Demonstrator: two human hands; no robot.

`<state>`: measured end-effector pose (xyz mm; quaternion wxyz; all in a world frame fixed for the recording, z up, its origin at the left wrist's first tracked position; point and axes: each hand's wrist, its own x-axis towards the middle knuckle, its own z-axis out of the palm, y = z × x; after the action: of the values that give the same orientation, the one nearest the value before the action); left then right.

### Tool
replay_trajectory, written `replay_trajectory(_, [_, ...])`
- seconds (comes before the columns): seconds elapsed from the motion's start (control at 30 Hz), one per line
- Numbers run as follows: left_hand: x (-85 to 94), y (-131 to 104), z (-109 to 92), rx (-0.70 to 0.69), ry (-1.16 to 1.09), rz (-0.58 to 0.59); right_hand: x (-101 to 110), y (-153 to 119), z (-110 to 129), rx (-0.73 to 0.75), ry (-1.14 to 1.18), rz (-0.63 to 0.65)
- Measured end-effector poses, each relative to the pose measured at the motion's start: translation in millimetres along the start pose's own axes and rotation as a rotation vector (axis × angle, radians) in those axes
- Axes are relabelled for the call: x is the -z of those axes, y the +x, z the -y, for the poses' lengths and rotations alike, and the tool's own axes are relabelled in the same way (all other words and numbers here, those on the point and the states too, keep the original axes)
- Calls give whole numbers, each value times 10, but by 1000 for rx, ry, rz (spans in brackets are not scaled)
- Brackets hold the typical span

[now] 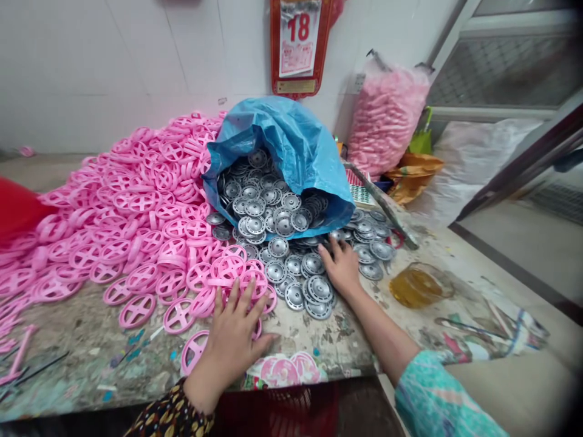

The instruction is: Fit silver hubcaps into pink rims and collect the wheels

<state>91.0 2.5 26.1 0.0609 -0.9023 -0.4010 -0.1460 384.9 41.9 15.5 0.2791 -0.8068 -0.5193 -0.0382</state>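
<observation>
My left hand lies with its fingers spread at the front edge of a large heap of pink spoked rings, its fingertips touching several of them. My right hand rests with fingers apart on grey discs, just below the mouth of a blue plastic bag. More grey discs fill the bag and spill out in front of it. Close to my left hand, round pink printed pieces lie at the table's front edge.
A glass dish of amber liquid stands right of my right hand. Behind are a clear bag of pink parts and an orange bag. Something red is at the far left. A red basket sits below the table edge.
</observation>
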Motion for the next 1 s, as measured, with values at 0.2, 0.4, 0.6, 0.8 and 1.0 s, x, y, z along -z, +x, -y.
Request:
replay_trajectory(0.2, [21,59,15,-37,-62,-64,-42,-328,395,172,234,198])
replay_trajectory(0.4, [124,-36,35,-89,-343,-325,267,-730,433,250,190,227])
replay_trajectory(0.6, [220,-42,74,213,-958,-512,426,-1300,562,629,31,263])
replay_trajectory(0.8, [482,112,191,590,-1634,-749,410,-1484,886,769,166,202])
replay_trajectory(1.0, [691,-29,408,637,-1694,-920,319,-1529,990,821,204,242])
